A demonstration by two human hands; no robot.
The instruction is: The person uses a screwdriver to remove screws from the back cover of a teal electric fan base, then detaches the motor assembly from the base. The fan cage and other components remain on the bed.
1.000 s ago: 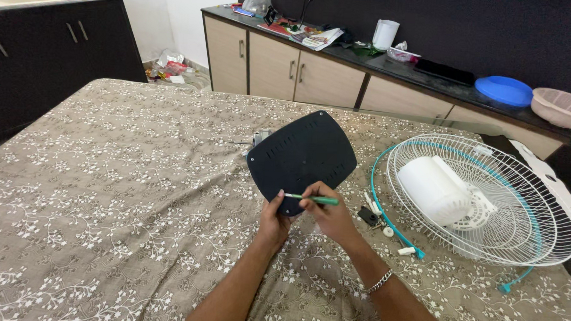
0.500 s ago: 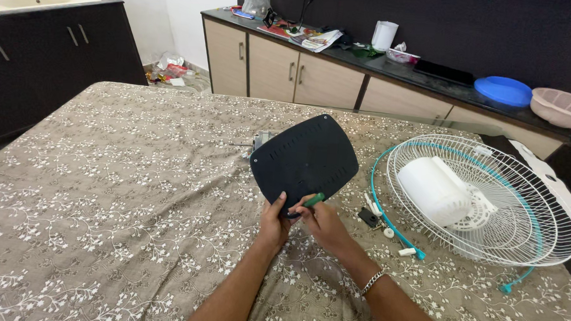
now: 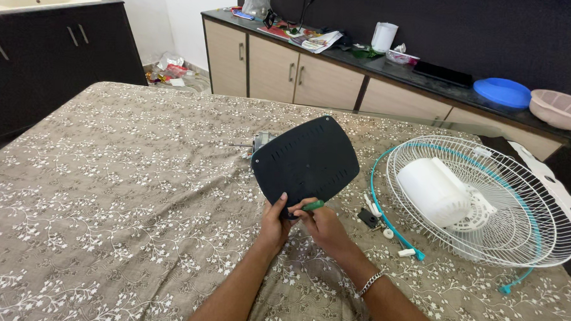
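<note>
Near the middle of the bed: two bare hands meet at the low edge of a dark panel.
Left hand (image 3: 274, 223): its fingers (image 3: 282, 199) are closed on the bottom edge of the black panel (image 3: 306, 160), thumb on the front.
Right hand (image 3: 322, 224): its fingers (image 3: 309, 217) are pinched around a small green screwdriver (image 3: 312, 206), just beside the left hand.
Black panel: flat, with rounded corners and rows of thin slots. It is held up and tilted, its top corner pointing away from the fingers.
Green screwdriver: its green handle sticks out to the right of the fingers. Its tip is at the panel's low edge, but I cannot tell if it touches.
Bracelet (image 3: 370, 283): a silver chain on the right wrist, below the fingers.
Small metal part (image 3: 259, 141): grey, peeking out behind the panel, up and left of the fingers.
Small loose bits (image 3: 376, 217): a black piece and white pieces lying on the bed, just right of the right hand.
Fan guard (image 3: 489, 201): a white wire cage with a blue-green rim, lying flat well to the right of the fingers.
White fan part (image 3: 433, 189): a round white piece resting inside the guard.
Bedcover (image 3: 117, 198): brown with white flowers, under everything.
Cupboard worktop (image 3: 392, 65): far beyond the fingers, with a blue plate (image 3: 503, 90) and a pink basket (image 3: 562, 107) on it.
</note>
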